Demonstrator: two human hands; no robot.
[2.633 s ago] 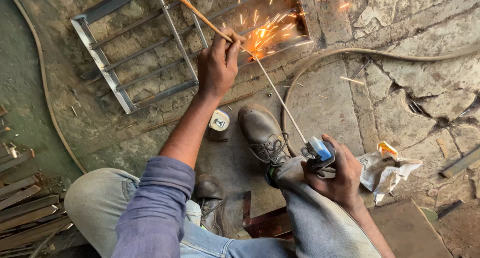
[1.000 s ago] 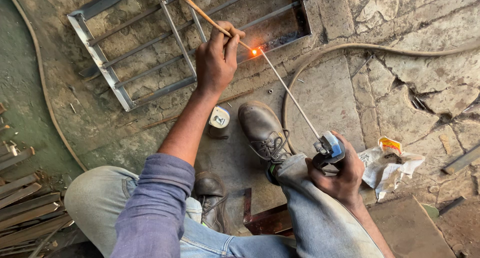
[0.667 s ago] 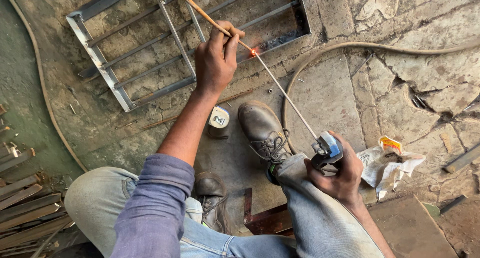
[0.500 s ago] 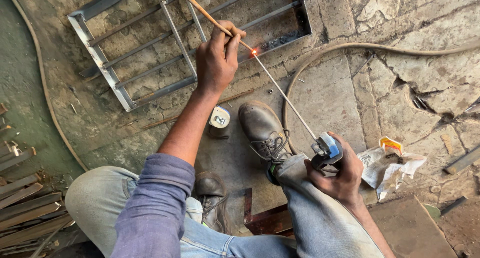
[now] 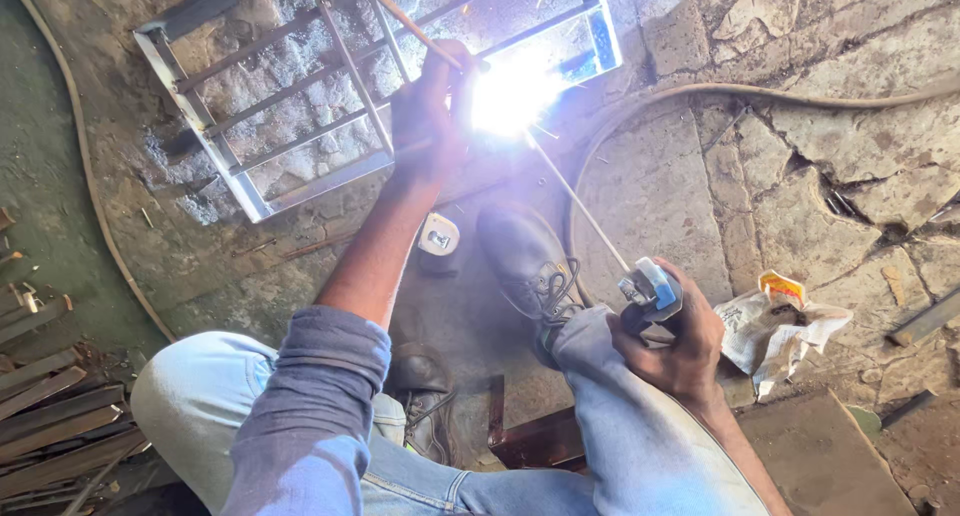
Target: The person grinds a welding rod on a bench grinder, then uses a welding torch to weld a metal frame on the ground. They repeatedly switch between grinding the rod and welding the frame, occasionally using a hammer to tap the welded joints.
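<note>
Head view. The left hand (image 5: 430, 111), upper centre of the frame, has its fingers pinching a thin orange rod (image 5: 400, 16) that slants toward the top edge; the hand lies over the lower rail of a rectangular metal grille frame (image 5: 245, 191) resting on the cracked stone floor (image 5: 700, 176). The right hand (image 5: 675, 346), right of centre and propped on the raised right knee, has its fingers pressed together around a welding electrode holder (image 5: 650, 288). From the holder a straight electrode (image 5: 575, 211) runs up and left to the frame's rail, ending in a white welding arc (image 5: 510, 96) just right of the left hand. Compared with the earlier frames, where only a small orange glow marked that point, the arc is now a broad glare that hides the joint and lights the nearby bars blue-white; both hands keep the same places. A shoe (image 5: 525, 261) stands at the centre, a small white tape-measure case (image 5: 437, 238) just left of it. A crumpled packet (image 5: 780, 321) lies right of the right hand, and a cable (image 5: 800, 98) curves across the upper right.
</note>
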